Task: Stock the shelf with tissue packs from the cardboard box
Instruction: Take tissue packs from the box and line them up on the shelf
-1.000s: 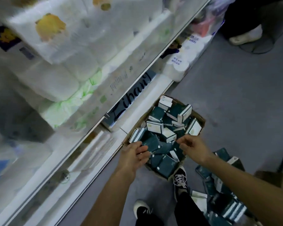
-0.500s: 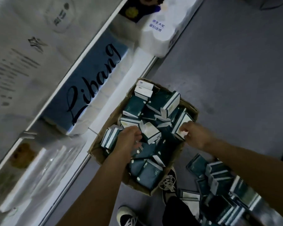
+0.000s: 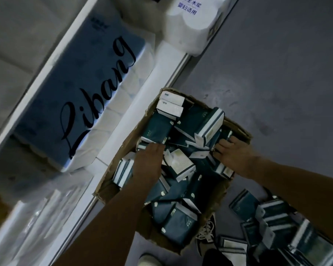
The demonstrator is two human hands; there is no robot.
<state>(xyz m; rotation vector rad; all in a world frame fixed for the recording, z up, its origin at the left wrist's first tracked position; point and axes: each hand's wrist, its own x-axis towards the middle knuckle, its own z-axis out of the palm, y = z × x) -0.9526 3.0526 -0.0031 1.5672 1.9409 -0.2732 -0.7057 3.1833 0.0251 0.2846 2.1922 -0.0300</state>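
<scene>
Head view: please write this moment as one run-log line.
phase: picking | left hand: in box, on packs | right hand: on packs | shelf: unstocked

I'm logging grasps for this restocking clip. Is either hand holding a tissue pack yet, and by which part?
It cannot be told. Both the left hand and right hand lie on packs in the cardboard box, fingertips hidden among them.

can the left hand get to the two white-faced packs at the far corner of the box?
Probably yes. The left hand is already inside the cardboard box, and the two white-faced packs lie on top of the pile with nothing over them.
</scene>
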